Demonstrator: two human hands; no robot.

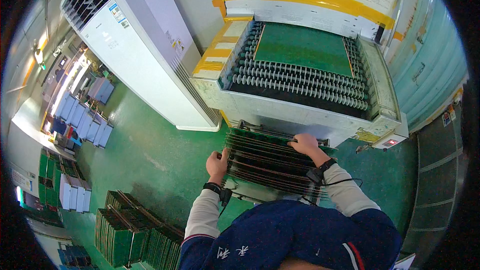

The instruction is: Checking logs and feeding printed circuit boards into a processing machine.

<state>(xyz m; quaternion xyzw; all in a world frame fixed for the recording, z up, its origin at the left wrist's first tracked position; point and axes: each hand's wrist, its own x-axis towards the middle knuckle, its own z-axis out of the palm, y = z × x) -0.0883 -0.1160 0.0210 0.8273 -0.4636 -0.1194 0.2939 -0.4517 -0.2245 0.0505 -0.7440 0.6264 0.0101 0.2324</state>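
In front of me stands a rack (240,188) of thin circuit board panels (265,162), set on edge in several close rows with dark faces and copper-coloured edges. My left hand (216,166) is at the rack's left side, fingers curled against the end of a panel. Farther back, my right hand (304,145) pinches the upper edge of a panel near the rack's far side. Which panel each hand holds is partly hidden by the fingers. Beyond the rack, a green circuit board panel (302,47) lies flat on the grey wheeled rollers (300,84) of a conveyor machine.
The machine's housing (295,107) rises just behind the rack, with yellow tape along its upper edges. A tall white air conditioner (135,55) stands to the left. More racked green panels (112,235) sit on the green floor (150,170) at lower left. Dark ribbed sheeting (437,170) borders the right.
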